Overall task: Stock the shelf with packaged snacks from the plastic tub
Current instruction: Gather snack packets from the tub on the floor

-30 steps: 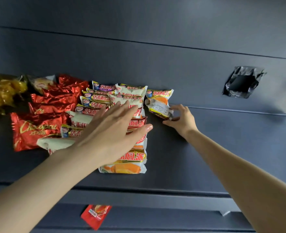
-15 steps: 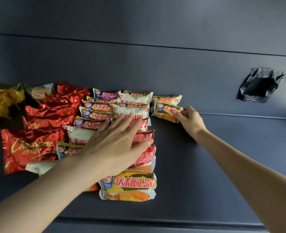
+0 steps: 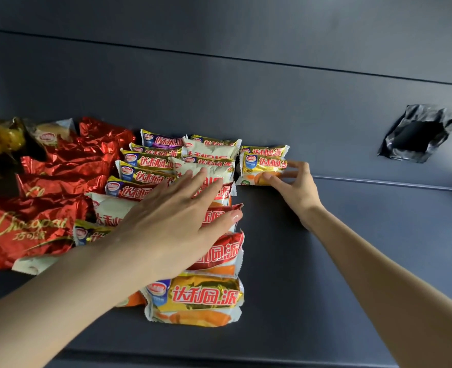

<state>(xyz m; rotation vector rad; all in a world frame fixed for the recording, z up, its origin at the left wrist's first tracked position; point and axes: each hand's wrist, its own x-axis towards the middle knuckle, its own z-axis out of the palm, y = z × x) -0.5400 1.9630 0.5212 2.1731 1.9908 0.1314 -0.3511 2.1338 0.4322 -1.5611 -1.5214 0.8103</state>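
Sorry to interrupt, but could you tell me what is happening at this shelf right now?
A person is stocking a dark grey shelf with packaged snacks. The left hand lies flat on the rows of gold-and-red wrapped pie packets, while the right hand sets a gold-and-orange packet at the right end of the back row. Shiny red foil packets lie further left.

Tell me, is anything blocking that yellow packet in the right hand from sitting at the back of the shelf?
Nothing visible blocks it. The right hand holds the yellow snack packet at the end of the row, just in front of another packet against the back wall.
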